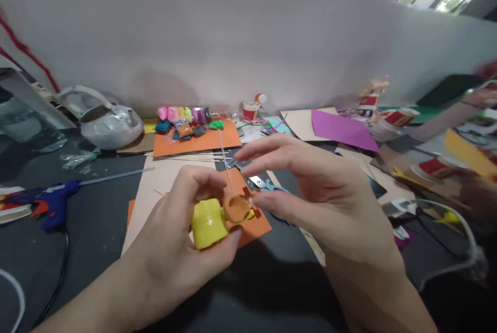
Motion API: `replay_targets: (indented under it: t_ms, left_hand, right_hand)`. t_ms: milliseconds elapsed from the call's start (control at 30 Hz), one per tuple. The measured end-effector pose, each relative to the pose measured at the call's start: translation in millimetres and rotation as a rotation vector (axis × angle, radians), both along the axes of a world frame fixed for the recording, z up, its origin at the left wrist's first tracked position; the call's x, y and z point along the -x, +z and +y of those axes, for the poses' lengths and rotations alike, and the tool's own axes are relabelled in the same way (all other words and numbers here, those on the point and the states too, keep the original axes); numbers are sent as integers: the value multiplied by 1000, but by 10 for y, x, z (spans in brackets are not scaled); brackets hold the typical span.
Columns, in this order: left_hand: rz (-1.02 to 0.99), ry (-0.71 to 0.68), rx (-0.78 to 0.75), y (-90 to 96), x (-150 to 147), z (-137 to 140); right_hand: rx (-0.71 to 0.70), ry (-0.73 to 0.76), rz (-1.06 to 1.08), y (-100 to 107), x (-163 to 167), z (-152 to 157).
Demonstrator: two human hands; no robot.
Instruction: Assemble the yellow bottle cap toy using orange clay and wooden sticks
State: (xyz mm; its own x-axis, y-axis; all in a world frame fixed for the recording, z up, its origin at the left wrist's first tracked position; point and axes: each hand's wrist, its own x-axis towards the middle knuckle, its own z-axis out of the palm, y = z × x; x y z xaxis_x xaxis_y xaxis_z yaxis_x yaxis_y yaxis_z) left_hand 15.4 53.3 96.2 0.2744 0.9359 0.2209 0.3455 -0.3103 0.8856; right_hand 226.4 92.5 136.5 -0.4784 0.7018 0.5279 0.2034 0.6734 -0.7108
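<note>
My left hand [163,240] is wrapped round a yellow cup-shaped piece [210,223], which lies tilted in the fingers. Joined to its right end, or held against it, is a round orange clay piece [237,209] with a hollowed face. To the right, my right hand [322,193] has its fingers spread apart, and the thumb tip is close to the orange piece's edge; whether it touches I cannot tell. Behind the hands lies a pair of scissors [267,185] with blue handles. Orange paper [252,229] lies beneath, partly hidden by the hands.
A blue glue gun [60,203] with its cord lies at left, near a whitish kettle-shaped pot [112,126]. Bagged coloured clay [182,118] sits on orange paper at the back. Purple paper [344,128], paper cups [396,118] and another person's arm [438,115] are at right.
</note>
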Motion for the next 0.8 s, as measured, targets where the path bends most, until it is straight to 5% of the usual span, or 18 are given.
replay_targets:
  t_ms: [200, 400, 800]
  left_hand:
    - [-15, -147, -41, -49, -25, -24]
    - [-100, -25, 50, -25, -111, -59]
    - [47, -152, -32, -36, -9, -32]
  right_hand:
    - [-6, 106, -206, 43, -37, 4]
    - [66, 194, -259, 55, -15, 22]
    - [77, 276, -288, 44, -37, 44]
